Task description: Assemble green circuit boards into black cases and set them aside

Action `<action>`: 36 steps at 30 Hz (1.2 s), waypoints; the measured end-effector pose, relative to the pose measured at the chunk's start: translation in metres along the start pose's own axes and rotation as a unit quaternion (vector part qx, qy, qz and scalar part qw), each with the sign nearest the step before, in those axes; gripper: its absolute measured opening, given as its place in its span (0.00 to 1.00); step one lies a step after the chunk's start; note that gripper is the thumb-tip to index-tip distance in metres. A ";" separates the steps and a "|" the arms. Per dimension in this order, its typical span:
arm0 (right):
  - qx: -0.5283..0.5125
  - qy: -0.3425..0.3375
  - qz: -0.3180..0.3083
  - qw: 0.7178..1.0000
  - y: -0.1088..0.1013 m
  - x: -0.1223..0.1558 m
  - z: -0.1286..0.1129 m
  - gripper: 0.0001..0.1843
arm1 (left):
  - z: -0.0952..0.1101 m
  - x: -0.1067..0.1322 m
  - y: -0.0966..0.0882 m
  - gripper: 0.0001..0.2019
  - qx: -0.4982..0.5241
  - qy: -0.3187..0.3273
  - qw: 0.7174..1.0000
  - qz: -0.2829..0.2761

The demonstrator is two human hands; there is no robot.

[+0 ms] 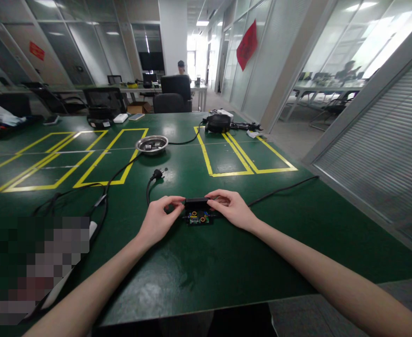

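Note:
A black plastic cover (196, 203) is pinched at its two ends between my hands. My left hand (163, 215) grips the left end with thumb and fingertips. At the other end my right hand (232, 209) does the same, its fingers curled. Just below the cover, on the near side, lies a circuit board (199, 218) with copper-coloured ring coils and small blue parts, sitting in a dark casing. Whether cover and casing touch cannot be seen. A black cable (283, 189) runs off to the right from behind my right hand. A black power plug (157, 174) lies beyond my left hand.
A steel bowl (152, 145) holding small metal parts stands farther back on the green table (262, 262). Black cables (109, 180) cross the left side beside a pixelated patch. A black bundle of gear (218, 123) lies at the far edge. A person (181, 67) sits in the background.

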State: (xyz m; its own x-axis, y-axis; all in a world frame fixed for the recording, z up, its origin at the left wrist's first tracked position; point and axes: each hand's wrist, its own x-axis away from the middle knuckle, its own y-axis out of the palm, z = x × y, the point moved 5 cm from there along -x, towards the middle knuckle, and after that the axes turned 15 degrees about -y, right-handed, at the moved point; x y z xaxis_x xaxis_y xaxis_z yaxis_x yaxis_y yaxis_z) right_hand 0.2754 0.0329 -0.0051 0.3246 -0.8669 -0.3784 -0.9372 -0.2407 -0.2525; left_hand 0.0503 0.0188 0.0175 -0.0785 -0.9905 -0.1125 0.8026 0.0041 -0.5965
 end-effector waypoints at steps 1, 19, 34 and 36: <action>0.004 -0.003 -0.003 1.000 0.000 0.000 -0.001 0.18 | 0.000 0.001 0.000 0.11 0.000 0.004 1.000 -0.002; 0.136 -0.246 -0.156 0.947 0.003 0.009 -0.031 0.08 | 0.010 0.014 0.002 0.08 -0.066 0.108 0.990 -0.064; 0.174 -0.140 -0.153 0.963 0.006 0.008 -0.020 0.14 | 0.010 0.018 0.010 0.15 -0.110 0.147 0.979 -0.094; 0.179 -0.144 -0.152 0.961 0.006 0.009 -0.020 0.14 | 0.012 0.019 0.014 0.18 -0.133 0.176 0.971 -0.097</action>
State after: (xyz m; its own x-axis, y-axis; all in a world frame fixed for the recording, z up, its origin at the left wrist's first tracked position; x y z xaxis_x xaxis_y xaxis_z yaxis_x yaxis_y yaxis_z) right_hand 0.2698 0.0146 0.0078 0.6466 -0.6107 -0.4571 -0.7066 -0.2539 -0.6605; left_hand 0.0671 -0.0017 0.0170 -0.4476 -0.8684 -0.2135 0.5751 -0.0967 -0.8123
